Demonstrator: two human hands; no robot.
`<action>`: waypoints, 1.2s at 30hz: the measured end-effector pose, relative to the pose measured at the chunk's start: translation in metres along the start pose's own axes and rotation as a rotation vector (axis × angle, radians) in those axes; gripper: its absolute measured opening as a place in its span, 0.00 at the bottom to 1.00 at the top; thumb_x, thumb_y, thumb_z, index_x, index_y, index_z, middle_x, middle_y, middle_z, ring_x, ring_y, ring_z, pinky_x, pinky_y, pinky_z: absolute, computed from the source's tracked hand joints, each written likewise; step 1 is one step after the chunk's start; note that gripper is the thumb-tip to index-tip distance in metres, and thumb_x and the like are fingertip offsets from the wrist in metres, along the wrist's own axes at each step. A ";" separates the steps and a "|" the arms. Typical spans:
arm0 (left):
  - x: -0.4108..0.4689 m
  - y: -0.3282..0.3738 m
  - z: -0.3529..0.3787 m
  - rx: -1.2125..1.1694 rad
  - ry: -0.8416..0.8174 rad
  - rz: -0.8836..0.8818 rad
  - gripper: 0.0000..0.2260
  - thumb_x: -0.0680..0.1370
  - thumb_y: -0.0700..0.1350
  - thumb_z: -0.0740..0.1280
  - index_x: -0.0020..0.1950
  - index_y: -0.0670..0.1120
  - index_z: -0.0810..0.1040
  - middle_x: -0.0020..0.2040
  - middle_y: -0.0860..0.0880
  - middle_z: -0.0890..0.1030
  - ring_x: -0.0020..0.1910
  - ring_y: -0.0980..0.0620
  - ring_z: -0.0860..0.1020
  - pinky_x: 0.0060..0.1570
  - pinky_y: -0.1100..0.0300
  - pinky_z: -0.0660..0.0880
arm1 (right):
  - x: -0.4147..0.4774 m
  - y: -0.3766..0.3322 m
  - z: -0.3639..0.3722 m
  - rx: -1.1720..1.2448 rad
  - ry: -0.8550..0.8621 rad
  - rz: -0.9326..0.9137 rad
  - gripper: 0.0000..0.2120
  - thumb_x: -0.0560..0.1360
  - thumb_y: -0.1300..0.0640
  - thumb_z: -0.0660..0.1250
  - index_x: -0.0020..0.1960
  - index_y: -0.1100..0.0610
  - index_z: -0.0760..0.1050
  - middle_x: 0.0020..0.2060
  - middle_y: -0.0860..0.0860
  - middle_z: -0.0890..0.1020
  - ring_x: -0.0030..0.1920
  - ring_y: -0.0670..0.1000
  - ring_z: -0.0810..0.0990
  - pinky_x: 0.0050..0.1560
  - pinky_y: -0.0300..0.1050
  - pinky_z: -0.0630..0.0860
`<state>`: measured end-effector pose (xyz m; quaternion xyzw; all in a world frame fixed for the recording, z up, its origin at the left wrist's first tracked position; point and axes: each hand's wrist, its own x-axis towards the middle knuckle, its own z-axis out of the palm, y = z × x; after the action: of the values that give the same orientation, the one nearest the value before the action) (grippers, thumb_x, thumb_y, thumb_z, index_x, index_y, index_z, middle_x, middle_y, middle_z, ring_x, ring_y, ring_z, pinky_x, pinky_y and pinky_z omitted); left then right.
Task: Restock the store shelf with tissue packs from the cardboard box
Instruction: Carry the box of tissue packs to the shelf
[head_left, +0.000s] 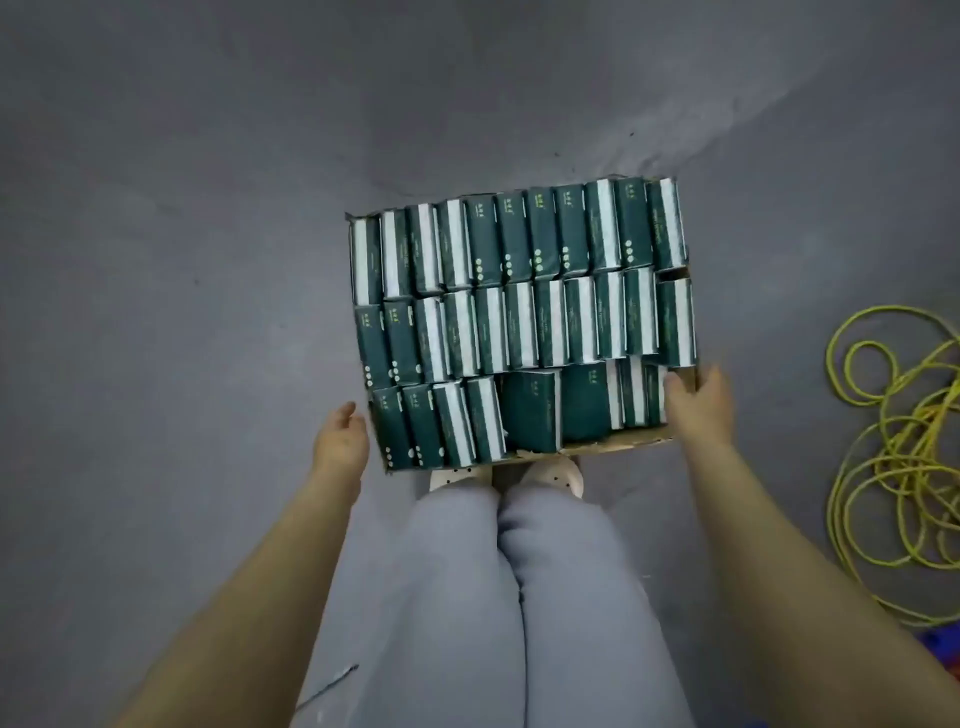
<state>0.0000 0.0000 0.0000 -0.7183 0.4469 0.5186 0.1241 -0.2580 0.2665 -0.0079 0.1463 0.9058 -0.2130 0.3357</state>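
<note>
Dim, flat light; soft overall blur; wide-angle bending at edges.

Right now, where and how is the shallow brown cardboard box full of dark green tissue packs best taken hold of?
By its left and right walls, low down, one hand from each side. The brown cardboard box is wide, low-walled and packed with dark green tissue packs; its near rim looks torn, so probably weak. The left hand and right hand are at those sides.
</note>
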 end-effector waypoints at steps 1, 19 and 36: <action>0.007 -0.001 0.004 0.006 -0.015 0.001 0.19 0.85 0.44 0.55 0.76 0.48 0.63 0.74 0.45 0.68 0.71 0.43 0.67 0.71 0.46 0.64 | 0.005 -0.001 0.002 -0.005 0.011 -0.001 0.31 0.81 0.50 0.60 0.79 0.58 0.52 0.78 0.56 0.58 0.77 0.57 0.56 0.76 0.58 0.56; 0.058 -0.006 0.036 -0.045 -0.155 -0.060 0.09 0.83 0.40 0.57 0.56 0.49 0.75 0.52 0.45 0.81 0.46 0.48 0.79 0.40 0.54 0.76 | 0.073 0.021 0.012 0.039 -0.076 0.061 0.17 0.81 0.60 0.58 0.70 0.58 0.70 0.63 0.58 0.77 0.60 0.60 0.75 0.53 0.48 0.69; -0.098 0.079 -0.045 -0.356 -0.055 -0.047 0.10 0.82 0.45 0.63 0.58 0.43 0.80 0.51 0.44 0.83 0.43 0.47 0.82 0.38 0.53 0.80 | -0.061 -0.085 -0.118 0.103 0.217 -0.082 0.15 0.79 0.60 0.59 0.60 0.57 0.81 0.41 0.55 0.78 0.42 0.56 0.73 0.42 0.44 0.65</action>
<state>-0.0384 -0.0236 0.1259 -0.7246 0.3276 0.6060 0.0194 -0.3126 0.2426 0.1380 0.1486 0.9299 -0.2556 0.2186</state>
